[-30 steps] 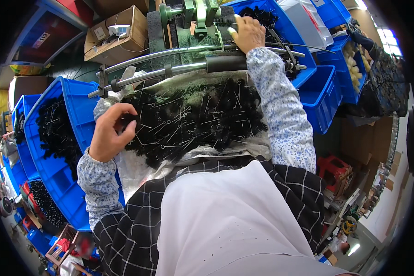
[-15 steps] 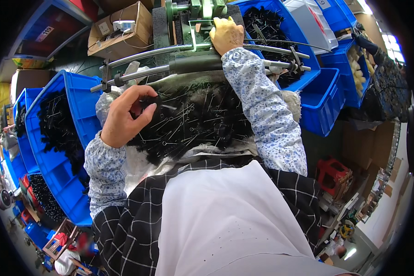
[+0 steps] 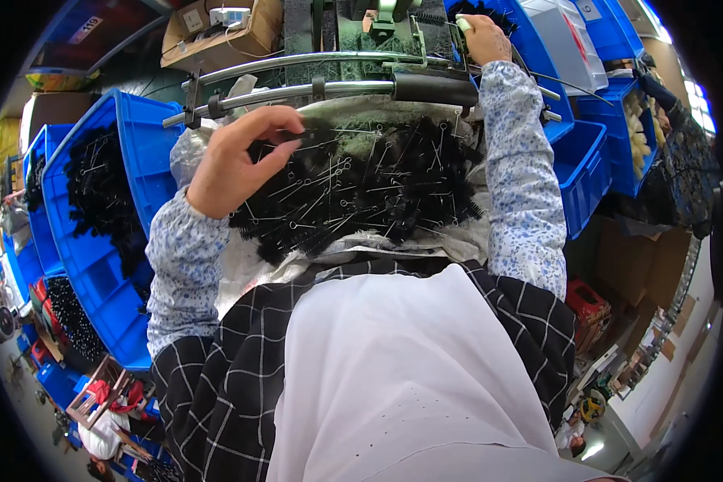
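Observation:
My left hand (image 3: pixel 245 157) is over the left of a heap of black bristle brushes (image 3: pixel 361 185) with thin wire handles, some ending in small loops. Its thumb and forefinger pinch what looks like one such wire-handled brush, its bristle part mostly hidden by the fingers. At the far right, my right hand (image 3: pixel 488 38) is closed on the end of a sliding carriage; the fingers hide the exact grip. The carriage has a black sleeve (image 3: pixel 434 90) riding on two steel rails (image 3: pixel 329 88). A green machine head (image 3: pixel 387 12) stands behind the rails.
Blue bins (image 3: pixel 149 149) of black brushes stand at left, and another blue bin (image 3: pixel 548 64) lies beyond my right hand. A smaller blue bin (image 3: pixel 590 173) is at right. A cardboard box (image 3: pixel 201 36) sits far left. White sacking (image 3: pixel 241 277) lies under the heap.
My right hand has moved right, and the carriage with its black sleeve has slid right along the rails. My left hand has shifted slightly right and away from me, still pinched.

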Motion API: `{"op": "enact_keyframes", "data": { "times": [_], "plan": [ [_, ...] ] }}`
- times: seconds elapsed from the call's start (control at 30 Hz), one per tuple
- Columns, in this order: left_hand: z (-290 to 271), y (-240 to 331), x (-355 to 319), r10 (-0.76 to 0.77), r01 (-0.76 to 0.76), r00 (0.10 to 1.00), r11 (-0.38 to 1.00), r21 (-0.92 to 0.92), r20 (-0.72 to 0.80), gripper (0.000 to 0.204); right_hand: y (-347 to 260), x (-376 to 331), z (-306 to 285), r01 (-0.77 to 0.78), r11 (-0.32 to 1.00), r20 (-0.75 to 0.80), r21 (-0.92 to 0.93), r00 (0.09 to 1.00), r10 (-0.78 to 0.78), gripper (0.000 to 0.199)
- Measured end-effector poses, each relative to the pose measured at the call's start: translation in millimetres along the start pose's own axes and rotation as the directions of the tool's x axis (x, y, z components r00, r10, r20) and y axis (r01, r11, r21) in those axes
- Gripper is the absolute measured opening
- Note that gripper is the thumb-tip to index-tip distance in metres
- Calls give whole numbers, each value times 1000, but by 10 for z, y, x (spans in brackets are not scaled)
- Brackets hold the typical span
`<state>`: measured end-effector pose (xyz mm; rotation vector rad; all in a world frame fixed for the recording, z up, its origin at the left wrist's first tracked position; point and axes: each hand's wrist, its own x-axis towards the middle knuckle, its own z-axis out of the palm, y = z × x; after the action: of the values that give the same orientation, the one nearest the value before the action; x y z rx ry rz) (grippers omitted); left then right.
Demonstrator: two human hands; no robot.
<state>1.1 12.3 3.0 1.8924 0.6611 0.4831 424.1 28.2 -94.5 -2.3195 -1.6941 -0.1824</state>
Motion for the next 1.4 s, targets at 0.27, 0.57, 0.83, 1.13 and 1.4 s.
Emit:
{"op": "enact_keyframes", "data": {
  "times": [0.27,0.57,0.83,1.13,1.4],
  "plan": [
    [266,-38,214,22,-21,999,999,31,-36,21,-98,-188,-707,-75,990,-253,-119,966,43,42],
    [492,-39,226,56,-66,966,997,-31,-251,43,-1459,-1084,-783,83,645,251,759,878,-407,29],
    [333,-342,-845,-395,275,773,914,299,497,45,-631,-325,-100,64,997,-86,-48,994,-68,20],
    [362,-362,-873,-293,204,894,940,274,338,40,-607,-221,-7,104,994,-76,-37,991,-107,24],
    [104,-106,-523,-287,245,943,941,233,168,32,-612,-136,107,209,972,-63,-107,974,-217,22]
  ]
}}
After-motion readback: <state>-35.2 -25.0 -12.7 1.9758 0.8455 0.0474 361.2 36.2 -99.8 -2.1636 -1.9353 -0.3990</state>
